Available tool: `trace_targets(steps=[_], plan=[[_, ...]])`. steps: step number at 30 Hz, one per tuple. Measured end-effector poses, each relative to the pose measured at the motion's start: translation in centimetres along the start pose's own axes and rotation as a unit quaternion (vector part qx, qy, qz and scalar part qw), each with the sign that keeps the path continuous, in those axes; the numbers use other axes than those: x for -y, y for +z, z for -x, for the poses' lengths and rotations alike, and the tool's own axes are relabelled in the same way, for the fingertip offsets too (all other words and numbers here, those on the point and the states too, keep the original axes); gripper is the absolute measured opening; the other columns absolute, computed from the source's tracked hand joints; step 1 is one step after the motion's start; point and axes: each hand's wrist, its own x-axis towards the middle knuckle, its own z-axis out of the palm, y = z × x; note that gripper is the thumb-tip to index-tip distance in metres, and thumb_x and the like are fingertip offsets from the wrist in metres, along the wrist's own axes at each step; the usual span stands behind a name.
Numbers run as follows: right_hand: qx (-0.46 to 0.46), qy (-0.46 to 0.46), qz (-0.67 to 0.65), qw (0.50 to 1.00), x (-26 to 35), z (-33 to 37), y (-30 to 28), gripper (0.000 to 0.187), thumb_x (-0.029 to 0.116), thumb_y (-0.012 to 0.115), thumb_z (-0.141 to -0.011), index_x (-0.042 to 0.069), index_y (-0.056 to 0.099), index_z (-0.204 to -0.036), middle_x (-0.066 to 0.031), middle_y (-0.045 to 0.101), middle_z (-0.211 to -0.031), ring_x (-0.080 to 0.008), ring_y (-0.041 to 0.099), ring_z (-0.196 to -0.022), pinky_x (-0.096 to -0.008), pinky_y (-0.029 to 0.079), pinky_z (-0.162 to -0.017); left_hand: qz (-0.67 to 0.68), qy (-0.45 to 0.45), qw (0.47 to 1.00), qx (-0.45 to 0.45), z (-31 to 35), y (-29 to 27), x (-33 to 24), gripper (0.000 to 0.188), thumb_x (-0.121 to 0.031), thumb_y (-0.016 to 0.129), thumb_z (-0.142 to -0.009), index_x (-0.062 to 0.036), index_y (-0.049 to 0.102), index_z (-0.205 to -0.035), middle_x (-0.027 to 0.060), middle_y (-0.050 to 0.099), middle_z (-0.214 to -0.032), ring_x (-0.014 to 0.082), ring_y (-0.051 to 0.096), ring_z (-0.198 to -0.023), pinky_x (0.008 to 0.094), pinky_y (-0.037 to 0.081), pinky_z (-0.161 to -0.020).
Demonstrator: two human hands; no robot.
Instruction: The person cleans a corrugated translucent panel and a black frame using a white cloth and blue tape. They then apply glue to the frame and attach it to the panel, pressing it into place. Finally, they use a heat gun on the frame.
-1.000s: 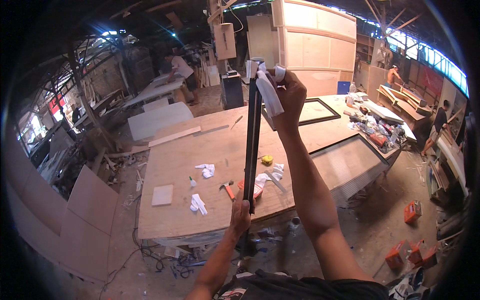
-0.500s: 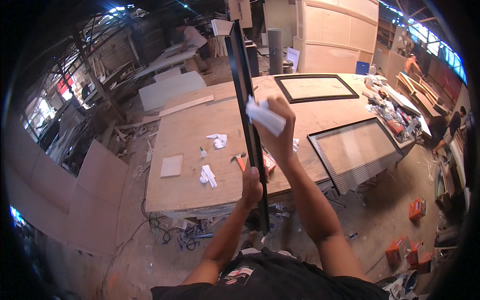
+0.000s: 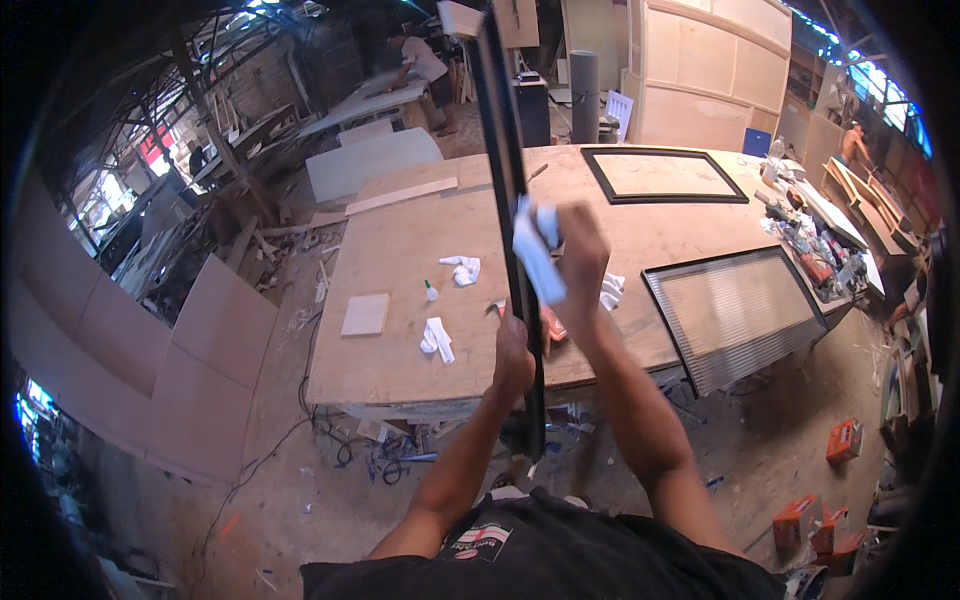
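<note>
A black frame [image 3: 501,140] stands edge-on in front of me, reaching from near my body to above the table. My left hand [image 3: 514,358] is wrapped round its lower part. In my right hand [image 3: 584,258], blurred by motion, is a folded white cloth [image 3: 538,262], pressed at or close to the frame's right side. Beneath them spreads a plywood worktable [image 3: 400,375]. On it, left of the frame, lie crumpled white cloths [image 3: 436,341], a small green-capped bottle [image 3: 430,291] and a square wood piece [image 3: 366,315]. A red box [image 3: 553,330] is partly hidden behind the frame.
Two black frames lie on the table's right: one bare-looking [image 3: 665,200], one with a ribbed clear panel [image 3: 740,310] overhanging the edge. Clutter [image 3: 815,250] fills the far right. Orange boxes [image 3: 845,440] and cables [image 3: 265,462] are on the floor. Co-workers [image 3: 425,65] work farther off.
My view has shifted, so the table's things sit farther right. The right hand with the cloth has slid a little down along the frame. The left hand keeps its hold.
</note>
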Motion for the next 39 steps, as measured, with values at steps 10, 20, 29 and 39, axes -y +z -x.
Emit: trace_targets(steps=[10, 20, 29, 39], plan=[[-0.195, -0.114, -0.062, 0.972, -2.1, -19.3, -0.7, 0.018, 0.014, 0.072, -0.089, 0.001, 0.071, -0.101, -0.0069, 0.07, -0.085, -0.016, 0.068, -0.076, -0.0271, 0.052, -0.066, 0.011, -0.029, 0.998, 0.062, 2.9, -0.4, 2.9, 0.075, -0.075, 0.044, -0.092, -0.0054, 0.047, -0.12, 0.0037, 0.055, -0.084, 0.0105, 0.053, -0.066, 0.0255, 0.045, -0.056], [-0.057, 0.135, -0.088, 0.985, -0.5, -10.8, 1.6, 0.015, 0.005, 0.071, -0.079, -0.004, 0.072, -0.092, -0.0107, 0.072, -0.076, -0.0138, 0.069, -0.071, -0.0309, 0.052, -0.065, 0.077, -0.055, 0.991, 0.091, 1.3, -1.1, 2.5, 0.073, -0.074, 0.034, -0.095, -0.0045, 0.052, -0.108, 0.0092, 0.059, -0.079, 0.0179, 0.058, -0.062, 0.0341, 0.051, -0.056], [0.083, 0.143, -0.1, 0.981, -0.3, 8.2, 1.5, 0.016, -0.005, 0.066, -0.075, 0.0, 0.071, -0.089, -0.014, 0.067, -0.086, -0.0306, 0.065, -0.08, -0.0374, 0.05, -0.07, 0.202, -0.117, 0.964, -0.124, -0.8, -4.8, 4.3, 0.071, -0.066, 0.02, -0.101, -0.0056, 0.054, -0.117, 0.0122, 0.065, -0.083, 0.0237, 0.064, -0.064, 0.0398, 0.056, -0.06], [-0.138, -0.167, 0.049, 0.975, -1.2, -15.0, 4.2, 0.022, 0.002, 0.07, -0.074, 0.01, 0.073, -0.095, -0.006, 0.067, -0.095, -0.0259, 0.064, -0.092, -0.0382, 0.054, -0.076, 0.229, -0.182, 0.95, 0.11, 2.0, -1.8, 0.8, 0.073, -0.069, 0.025, -0.099, -0.0031, 0.053, -0.112, 0.0109, 0.058, -0.077, 0.02, 0.06, -0.063, 0.0342, 0.054, -0.057]])
